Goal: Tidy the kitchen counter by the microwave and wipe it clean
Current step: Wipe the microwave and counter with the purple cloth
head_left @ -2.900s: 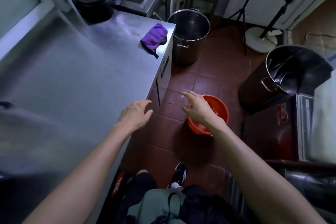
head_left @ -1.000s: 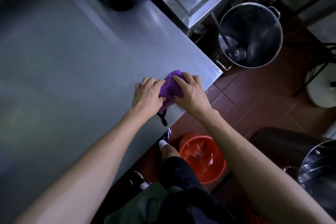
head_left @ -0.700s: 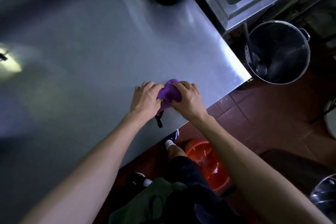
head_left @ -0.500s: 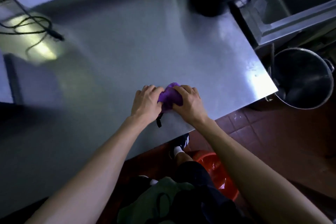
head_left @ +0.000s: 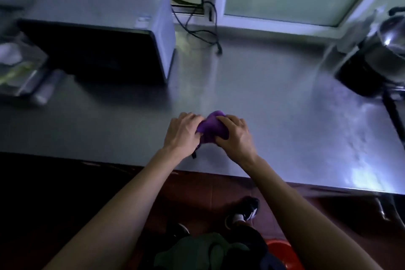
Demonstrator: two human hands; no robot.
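Your left hand and right hand both grip the bunched purple cloth between them on the stainless steel bench, right of the white boxy microwave

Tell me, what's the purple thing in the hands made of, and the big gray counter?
The purple cloth looks like soft fabric, maybe microfibre: it bunches and folds where the left hand and the right hand grip it. The counter looks like brushed stainless steel: gray, smooth, with blurry window glare shining on it.
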